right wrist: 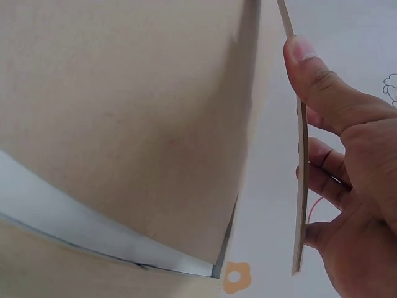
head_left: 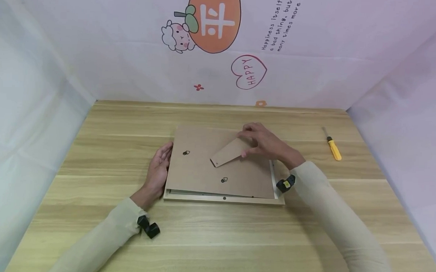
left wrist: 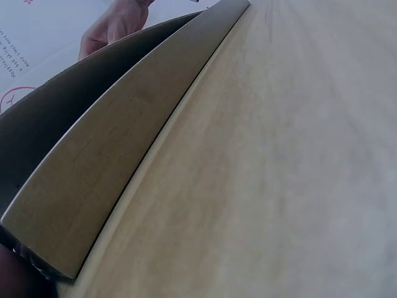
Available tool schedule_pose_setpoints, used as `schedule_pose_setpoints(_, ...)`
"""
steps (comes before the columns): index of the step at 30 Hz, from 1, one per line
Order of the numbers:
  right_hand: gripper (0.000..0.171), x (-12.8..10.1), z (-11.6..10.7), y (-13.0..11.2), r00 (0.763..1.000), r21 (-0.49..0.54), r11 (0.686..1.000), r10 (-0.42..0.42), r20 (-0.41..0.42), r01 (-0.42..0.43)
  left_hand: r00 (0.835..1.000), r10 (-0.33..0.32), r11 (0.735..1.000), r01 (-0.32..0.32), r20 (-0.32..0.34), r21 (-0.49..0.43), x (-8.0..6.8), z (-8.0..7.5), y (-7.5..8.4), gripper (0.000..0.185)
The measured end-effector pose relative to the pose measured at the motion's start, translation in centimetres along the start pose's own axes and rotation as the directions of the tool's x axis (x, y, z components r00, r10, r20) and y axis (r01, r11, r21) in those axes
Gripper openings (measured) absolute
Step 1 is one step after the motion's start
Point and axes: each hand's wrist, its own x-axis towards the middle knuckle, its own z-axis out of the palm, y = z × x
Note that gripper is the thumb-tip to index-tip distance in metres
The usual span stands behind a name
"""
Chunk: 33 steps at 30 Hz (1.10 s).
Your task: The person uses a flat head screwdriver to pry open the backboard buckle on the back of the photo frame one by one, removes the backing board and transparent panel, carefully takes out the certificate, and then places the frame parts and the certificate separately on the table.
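Frame (head_left: 223, 198) lies face down between the hands; left hand (head_left: 158, 170) rests flat, fingers straight, on its edge, right hand (head_left: 266, 145) pinches the stand (head_left: 229, 152). Looks like backing-removal stage; next probably needs a steady lift.

A yellow-handled screwdriver (head_left: 334, 146) lies on the light wooden table (head_left: 214, 240), near its far right corner and pointing away toward the back. Behind the table hangs a pale backdrop (head_left: 314, 75) printed with an orange fruit and a small sheep (head_left: 202, 23), a pink heart reading HAPPY (head_left: 249, 72), a small red flower (head_left: 198, 87) and some slanted black lettering (head_left: 281, 24).
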Motion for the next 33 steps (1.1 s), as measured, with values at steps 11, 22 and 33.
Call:
schedule_pose_setpoints(11, 0.063, -0.1, 0.5, 0.0, 0.999, 0.009, 0.999, -0.031, -0.021, 0.031, 1.000, -0.005, 0.999, 0.005, 0.003, 0.042, 0.0, -0.1, 0.0, 0.049)
schedule_pose_setpoints(22, 0.060, -0.1, 2.5, 1.0, 0.999, 0.122, 0.992, 0.031, -0.019, -0.028, 0.999, -0.022, 1.000, 0.022, 0.025, 0.015, 0.1, -0.2, 0.1, 0.058)
schedule_pose_setpoints(33, 0.075, 0.2, 2.7, 1.4, 0.991, 0.099, 0.987, 0.120, 0.051, -0.125, 1.000, -0.015, 1.000, 0.015, 0.024, 0.001, 0.0, -0.2, 0.1, 0.061)
